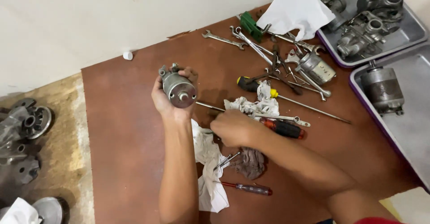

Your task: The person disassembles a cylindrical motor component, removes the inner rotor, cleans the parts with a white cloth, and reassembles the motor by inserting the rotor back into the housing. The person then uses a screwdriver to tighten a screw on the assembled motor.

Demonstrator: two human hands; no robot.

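Left hand (172,99) has its fingers clamped round a small motor housing (178,88), lifted with the shaft end up for viewing. At 4 o'clock, right hand (235,129) curls over a rag (209,161); can't tell its grip.

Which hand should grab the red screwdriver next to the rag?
Probably the right hand. It rests beside the red screwdriver and looks free, while the left hand is wrapped around the small metal motor.

A brown board (125,130) carries wrenches (222,39), screwdrivers (282,128), white rags (210,179), and perhaps a bottle cap (128,55).
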